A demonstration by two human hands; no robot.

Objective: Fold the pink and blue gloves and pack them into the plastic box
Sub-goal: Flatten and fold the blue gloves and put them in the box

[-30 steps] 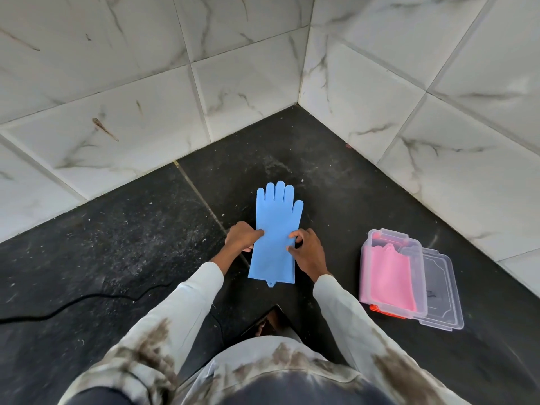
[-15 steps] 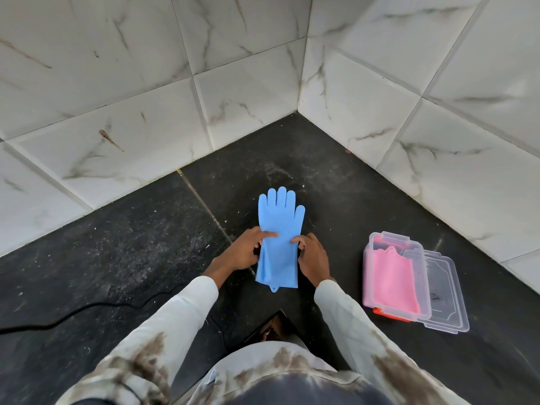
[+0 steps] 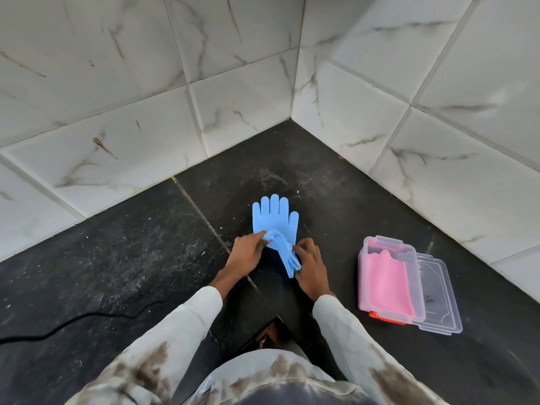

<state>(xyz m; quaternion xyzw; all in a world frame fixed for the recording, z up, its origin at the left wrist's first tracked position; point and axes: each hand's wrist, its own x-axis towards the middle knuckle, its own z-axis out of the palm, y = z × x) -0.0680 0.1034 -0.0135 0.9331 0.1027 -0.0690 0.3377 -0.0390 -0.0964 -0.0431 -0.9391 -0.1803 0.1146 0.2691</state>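
While the blue glove (image 3: 274,220) lies on the dark floor (image 3: 122,258) with its finger end spread flat and pointing toward the corner where the two tiled walls (image 3: 233,83) meet, its cuff end is gathered and twisted into a narrow crumpled strip between the person's two hands. The left hand (image 3: 248,252) sits at the glove's left edge, thumb and fingers curled to pinch the bunched material near the palm area. The right hand (image 3: 311,268) is just on the other side of the glove, fingers curled over the lower part of the twisted strip and gripping it against the floor. Both sleeves (image 3: 187,325) are pale and stained with brown patches. To the right of the blue glove, well apart from it, stands the clear plastic box (image 3: 363,273) on the same floor, and inside it the pink glove (image 3: 385,285) lies folded flat, filling most of the bottom. An orange-red clip (image 3: 385,317) shows at the box's near end. The transparent lid (image 3: 441,293) lies beside the box, on the side farther from the blue glove, touching or partly tucked under the box wall; which of the two cannot be told. On the opposite side of the blue glove, farther off, a thin black cable (image 3: 87,320) snakes across the floor toward the frame's edge. A pale grout line (image 3: 204,217) runs diagonally across the floor and passes under the left hand, close beside the glove.
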